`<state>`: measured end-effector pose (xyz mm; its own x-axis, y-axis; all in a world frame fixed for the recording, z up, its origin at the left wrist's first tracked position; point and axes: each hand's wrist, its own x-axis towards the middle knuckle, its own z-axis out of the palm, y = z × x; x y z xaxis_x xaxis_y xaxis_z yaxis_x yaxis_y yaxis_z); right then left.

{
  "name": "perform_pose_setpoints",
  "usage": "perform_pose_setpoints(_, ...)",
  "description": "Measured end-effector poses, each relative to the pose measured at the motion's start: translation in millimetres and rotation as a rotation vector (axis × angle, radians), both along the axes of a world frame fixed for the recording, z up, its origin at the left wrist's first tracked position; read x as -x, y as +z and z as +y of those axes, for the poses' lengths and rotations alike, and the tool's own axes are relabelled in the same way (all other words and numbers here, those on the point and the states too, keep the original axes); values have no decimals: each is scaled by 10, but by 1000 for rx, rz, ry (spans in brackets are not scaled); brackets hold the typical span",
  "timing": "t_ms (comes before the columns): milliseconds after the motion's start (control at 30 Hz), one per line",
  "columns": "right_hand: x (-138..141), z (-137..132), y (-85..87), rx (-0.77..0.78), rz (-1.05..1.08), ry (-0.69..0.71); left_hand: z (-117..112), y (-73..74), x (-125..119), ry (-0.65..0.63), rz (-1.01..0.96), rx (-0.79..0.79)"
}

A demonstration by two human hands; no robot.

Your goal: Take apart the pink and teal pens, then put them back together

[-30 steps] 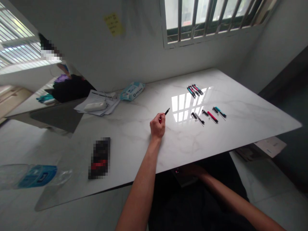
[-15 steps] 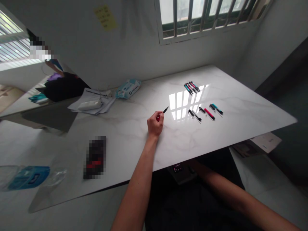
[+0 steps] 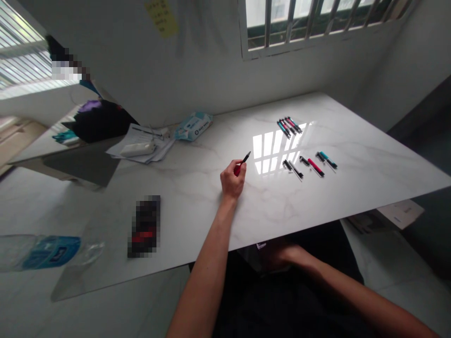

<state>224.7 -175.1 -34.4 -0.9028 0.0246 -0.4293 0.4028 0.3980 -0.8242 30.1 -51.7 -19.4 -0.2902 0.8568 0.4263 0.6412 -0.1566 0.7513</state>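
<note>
My left hand [image 3: 233, 180] rests on the marble-patterned table, its fingers closed around a red and black pen [image 3: 246, 157] whose dark end points up and away to the right. To the right of that hand lie pen parts in three small groups: black and silver pieces [image 3: 293, 169], a red barrel with black pieces [image 3: 316, 167], and a teal barrel with black pieces [image 3: 328, 160]. Below the table edge, over my lap, is my right hand [image 3: 287, 254], dim and with its fingers hidden. It is beside a dark device with a small lit screen [image 3: 261, 245].
Several whole pens [image 3: 289, 127] lie side by side farther back. A wipes pack [image 3: 194, 126] and papers [image 3: 141, 145] are at the back left. A blurred dark object [image 3: 144, 226] and a clear bottle [image 3: 52, 252] lie at the left. A person is partly visible beyond.
My right hand has moved left over the dark device in my lap and now covers part of it. The view has shifted slightly; my left hand still holds the pen.
</note>
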Motion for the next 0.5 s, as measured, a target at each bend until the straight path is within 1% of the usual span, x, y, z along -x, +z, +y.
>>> perform_pose_setpoints(33,-54,-5,86,45,16,41,2,-3,-1,-13,6,0)
perform_pose_setpoints(67,-124,12,214,112,59,90,4,-4,-3,-27,10,1)
perform_pose_setpoints(100,-203,58,376,186,130,127,7,-2,-5,-38,12,1)
perform_pose_setpoints(133,-284,137,558,246,218,130,9,5,-8,-44,11,-2)
perform_pose_setpoints(167,-355,249,743,287,322,101,9,15,-12,-48,9,-8)
perform_pose_setpoints(200,-410,395,912,241,397,-30,8,30,-15,-53,10,-17)
perform_pose_setpoints(233,-441,570,1049,158,462,-198,4,49,-19,-59,14,-30)
perform_pose_setpoints(267,-445,768,1141,56,542,-376,-2,70,-22,-64,19,-46)
perform_pose_setpoints(300,-422,982,1184,-27,638,-555,-8,91,-25,-67,22,-62)
perform_pose_setpoints(333,-377,1203,1180,-84,708,-696,-14,112,-26,-68,19,-77)
perform_pose_setpoints(367,-313,1419,1134,-124,735,-787,-19,130,-26,-64,6,-89)
perform_pose_setpoints(400,-238,1621,1058,-144,721,-826,-22,144,-25,-56,-16,-97)
perform_pose_setpoints(433,-157,1797,961,-148,682,-829,-24,154,-23,-51,-44,-98)
perform_pose_setpoints(500,-2,2049,750,-123,604,-788,-22,157,-16,-63,-94,-81)
